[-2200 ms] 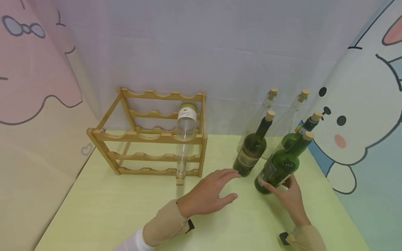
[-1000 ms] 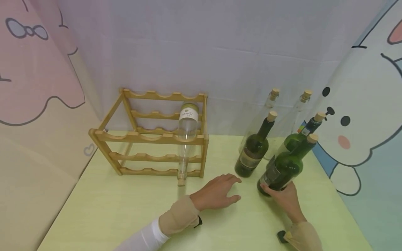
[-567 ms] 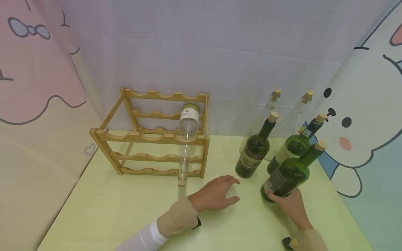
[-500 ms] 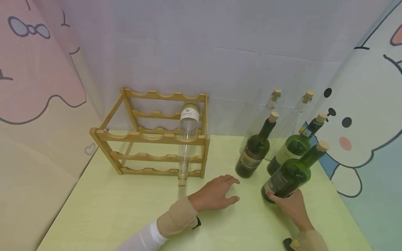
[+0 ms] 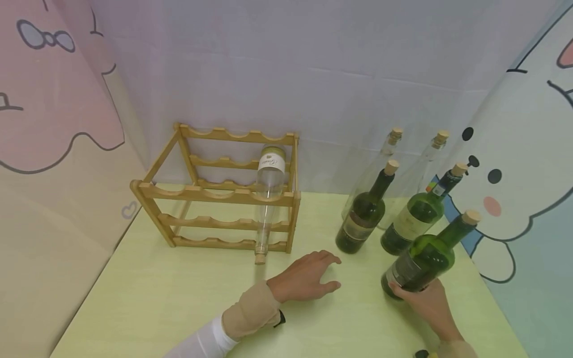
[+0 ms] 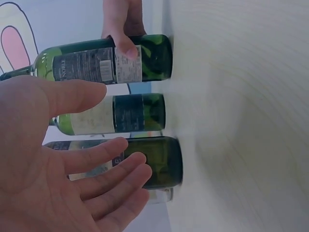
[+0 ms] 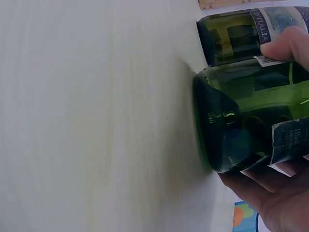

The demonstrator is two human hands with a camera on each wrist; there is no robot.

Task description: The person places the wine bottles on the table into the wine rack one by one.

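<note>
My right hand grips a corked green wine bottle low on its body, thumb on the near side and fingers behind. The bottle stands upright close to the table, nearest me at the right. My left hand hovers over the table with fingers spread and holds nothing; in the left wrist view its palm faces the bottles. Just beyond it stands a dark green wine bottle. Another green wine bottle with a pale label is behind the gripped one.
Two clear corked bottles stand at the back right, partly hidden. A wooden wine rack sits at the back left, with a clear bottle lying in its top right slot, cork toward me. Cartoon-printed cloth hangs at the sides.
My right hand has shifted the green bottle toward me and to the right, apart from the pale-labelled one. My left hand dropped slightly and has since stayed nearly still.
</note>
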